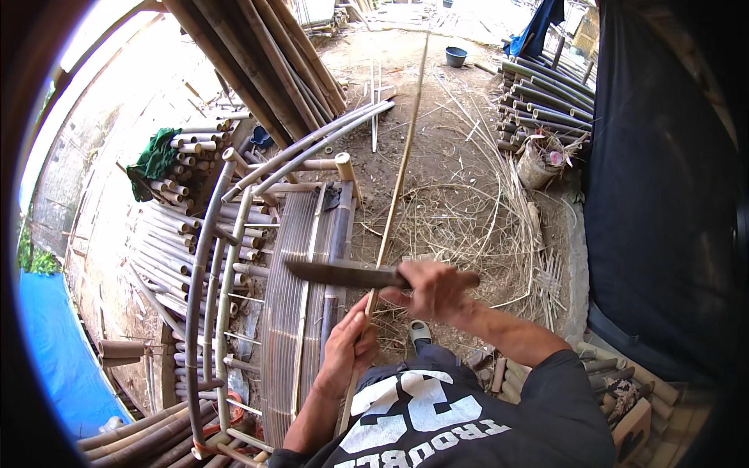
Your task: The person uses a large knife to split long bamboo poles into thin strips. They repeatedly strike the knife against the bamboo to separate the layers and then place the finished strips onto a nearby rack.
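A long, thin bamboo strip [399, 175] runs from beside my body far out over the ground, slanting slightly right. My left hand [348, 343] is closed around its near part, at the right side of a bamboo bench. Just beyond, my right hand [431, 288] grips the handle of a machete [343, 275]. Its broad dark blade points left, lying across the strip and reaching over the bench seat. Where the edge meets the strip, I cannot tell whether it has cut in. The right hand is a little blurred.
The bamboo bench [273, 335] with its slatted seat stands at my left, stacked bamboo poles [168, 249] beyond it. More poles [546, 97] are piled at the far right. Shavings [460, 222] litter the ground. A dark bucket [456, 56] sits far off; a black sheet [663, 171] hangs at right.
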The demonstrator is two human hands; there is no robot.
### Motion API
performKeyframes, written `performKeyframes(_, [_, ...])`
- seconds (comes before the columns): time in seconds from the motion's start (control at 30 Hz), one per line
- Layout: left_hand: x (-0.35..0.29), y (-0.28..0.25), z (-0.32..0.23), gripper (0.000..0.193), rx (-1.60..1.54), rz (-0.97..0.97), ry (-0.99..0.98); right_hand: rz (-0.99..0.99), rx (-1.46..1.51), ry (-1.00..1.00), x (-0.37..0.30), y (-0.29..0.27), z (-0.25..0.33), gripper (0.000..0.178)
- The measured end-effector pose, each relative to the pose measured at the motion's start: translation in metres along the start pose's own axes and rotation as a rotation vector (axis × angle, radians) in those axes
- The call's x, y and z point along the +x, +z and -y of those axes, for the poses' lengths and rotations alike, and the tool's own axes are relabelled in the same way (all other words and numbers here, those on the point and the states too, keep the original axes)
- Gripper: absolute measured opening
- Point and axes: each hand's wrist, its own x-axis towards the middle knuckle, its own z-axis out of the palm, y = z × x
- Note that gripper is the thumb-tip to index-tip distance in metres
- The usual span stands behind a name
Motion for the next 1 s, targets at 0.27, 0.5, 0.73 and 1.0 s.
performKeyframes(0.27, [-0.038,-0.004,0.020,0.049,0.098,0.074,0.035,0.053,-0.043,0.131,0.014,-0.042,-0.047,0.061])
performKeyframes(0.5, [-0.087,-0.034,0.034,0.052,0.163,0.005,-0.015,0.181,-0.068,0.426,0.022,-0.060,-0.083,0.062])
performKeyframes(0.73, [-0.136,-0.060,0.038,0.055,0.190,-0.049,-0.113,0.085,-0.134,0.428,0.028,-0.082,-0.133,0.068])
performKeyframes(1.0, [-0.130,-0.068,0.048,0.059,0.344,-0.006,-0.096,-0.092,0.032,0.627,0.028,-0.109,-0.139,0.072])
